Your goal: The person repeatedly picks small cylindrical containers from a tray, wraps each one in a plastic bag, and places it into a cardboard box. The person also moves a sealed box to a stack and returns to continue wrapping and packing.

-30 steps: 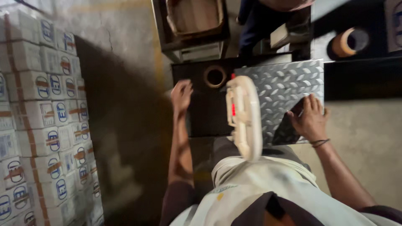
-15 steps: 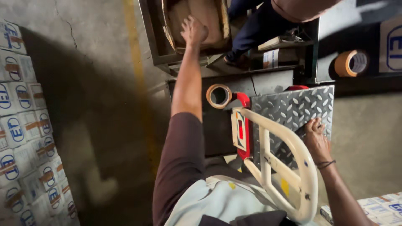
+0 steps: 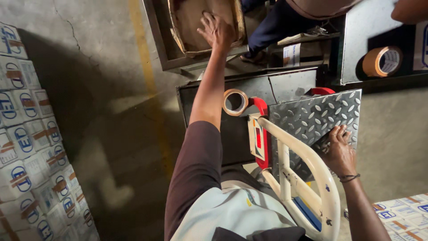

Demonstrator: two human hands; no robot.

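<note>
My left hand (image 3: 217, 30) stretches forward with spread fingers and rests on the inside of an open brown cardboard box (image 3: 183, 22) that sits in a metal frame. My right hand (image 3: 339, 149) lies flat, fingers apart, on the ridged metal plate (image 3: 321, 111) of a platform scale. A cream handle bar (image 3: 307, 178) with a small red display (image 3: 256, 138) rises from the scale between my arms. A roll of brown tape (image 3: 235, 101) lies on the dark table beside the display.
Stacks of white printed cartons (image 3: 31, 147) line the left side on the concrete floor. Another person's legs (image 3: 285, 27) stand behind the table. A second tape roll (image 3: 381, 61) lies on a dark surface at the right. More white cartons (image 3: 401, 212) sit at the bottom right.
My left hand rose from the dark table and reached forward into the cardboard box. The view tilted up and right. My right hand stayed on the scale plate.
</note>
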